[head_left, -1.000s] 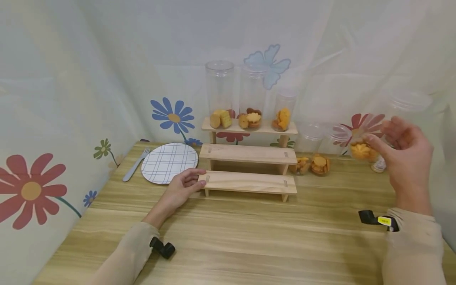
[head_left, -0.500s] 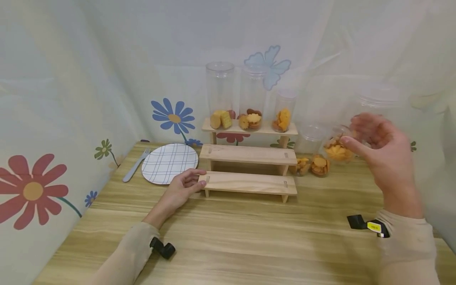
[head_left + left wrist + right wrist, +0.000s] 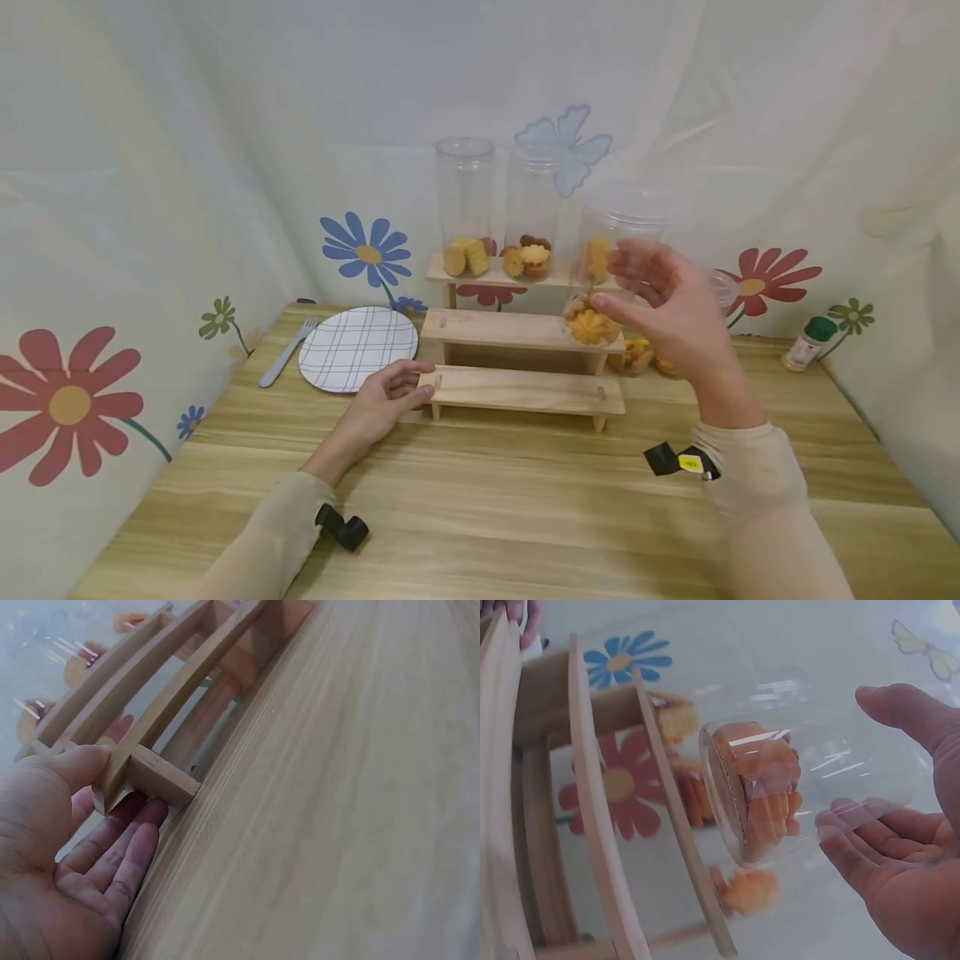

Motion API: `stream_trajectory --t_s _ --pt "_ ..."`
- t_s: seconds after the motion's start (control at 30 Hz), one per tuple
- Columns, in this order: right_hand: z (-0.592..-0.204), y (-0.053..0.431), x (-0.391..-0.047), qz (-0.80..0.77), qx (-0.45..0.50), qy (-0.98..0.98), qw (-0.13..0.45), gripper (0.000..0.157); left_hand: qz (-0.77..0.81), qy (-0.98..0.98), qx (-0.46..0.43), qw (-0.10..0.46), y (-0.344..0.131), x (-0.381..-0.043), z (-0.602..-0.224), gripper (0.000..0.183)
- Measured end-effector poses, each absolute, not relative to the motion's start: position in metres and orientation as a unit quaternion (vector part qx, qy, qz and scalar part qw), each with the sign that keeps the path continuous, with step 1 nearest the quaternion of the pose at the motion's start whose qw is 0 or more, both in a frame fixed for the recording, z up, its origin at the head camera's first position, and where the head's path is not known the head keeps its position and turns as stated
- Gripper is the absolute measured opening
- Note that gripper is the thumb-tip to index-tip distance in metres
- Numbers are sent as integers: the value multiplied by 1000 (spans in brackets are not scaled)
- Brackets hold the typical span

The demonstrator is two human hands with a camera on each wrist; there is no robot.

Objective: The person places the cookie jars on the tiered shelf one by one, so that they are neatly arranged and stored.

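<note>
My right hand grips a clear lidded jar of golden cookies, thumb on one side and fingers on the other. In the head view the jar overlaps the right end of the middle tier of a three-tier wooden display stand. My left hand holds the left end of the lowest tier; in the left wrist view its thumb lies over the board's edge and its fingers reach beneath. On the top tier stand two tall cookie jars and a shorter one, partly hidden by the held jar.
More jars of cookies stand on the table to the right of the stand, partly hidden by my right hand. A green-capped shaker is at the back right. To the left lie a checked plate and a fork.
My right hand has carried the cookie jar leftward from the far right to the stand, uncovering the green-capped shaker. The left hand has stayed at the lowest tier.
</note>
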State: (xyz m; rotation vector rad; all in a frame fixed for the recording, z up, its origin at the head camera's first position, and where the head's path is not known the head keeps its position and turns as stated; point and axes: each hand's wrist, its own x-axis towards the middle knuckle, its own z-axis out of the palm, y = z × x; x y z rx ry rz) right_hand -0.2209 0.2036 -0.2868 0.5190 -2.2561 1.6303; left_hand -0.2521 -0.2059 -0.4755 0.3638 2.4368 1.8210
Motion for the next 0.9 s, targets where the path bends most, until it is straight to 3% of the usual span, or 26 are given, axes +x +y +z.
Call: stream_trajectory --t_s 0.37,0.9 --pt "-296 120 -249 596 202 -767 127 67 604 786 129 36 -204 -252 -474 42" --pt "-330 38 -277 586 161 -778 159 76 603 786 130 36 -206 -252 -476 43"
